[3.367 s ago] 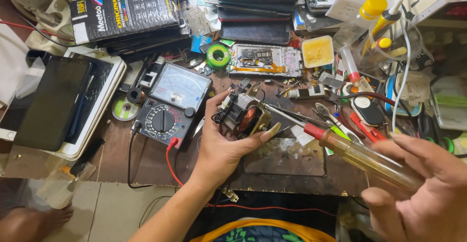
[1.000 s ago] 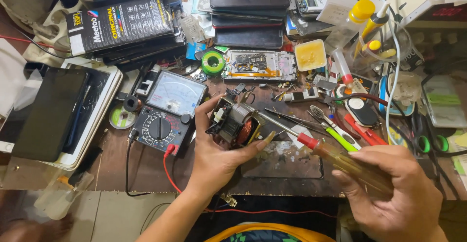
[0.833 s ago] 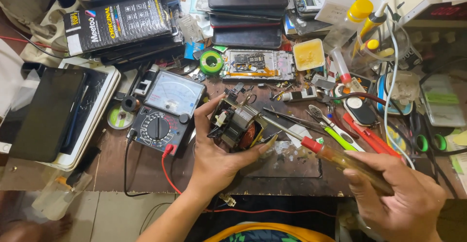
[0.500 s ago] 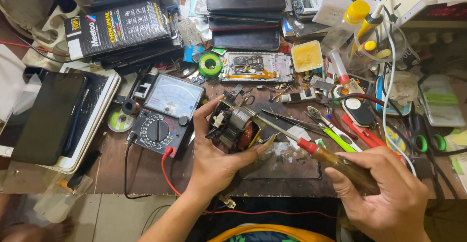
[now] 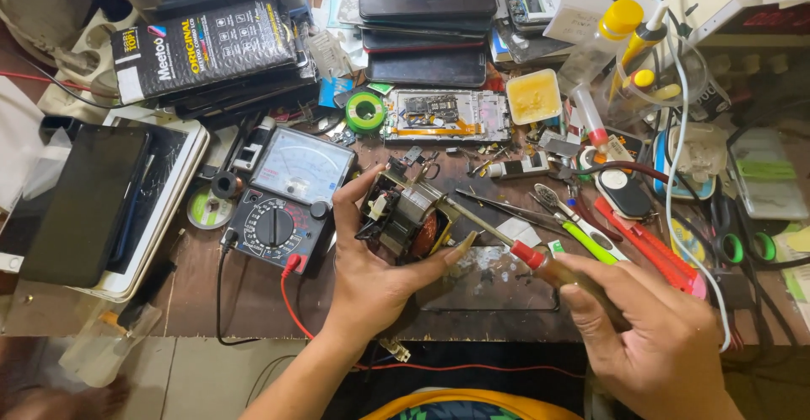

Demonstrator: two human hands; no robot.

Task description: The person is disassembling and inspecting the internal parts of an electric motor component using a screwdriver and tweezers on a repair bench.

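Cluttered with phones, tools and a dial meter point(image 5: 283, 209), the brown workbench point(image 5: 253, 302) sits under both hands. Above its middle, the left hand point(image 5: 375, 276) is cupped around a small transformer point(image 5: 403, 222), which looks dense, rigid and best gripped by its metal frame, away from the delicate copper winding. The right hand point(image 5: 658, 336) is closed on a screwdriver point(image 5: 506, 247), angled up-left with the tip at the transformer.

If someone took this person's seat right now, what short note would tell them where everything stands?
Left hand: grips a small transformer just above the wooden table.
Right hand: holds a screwdriver, its tip on the transformer's top.
Nearby: analog multimeter to the left, its red lead trailing off the table edge; tweezers and red cutter to the right.
Done: tool placed on the part.
Left: the transformer is not yet opened.
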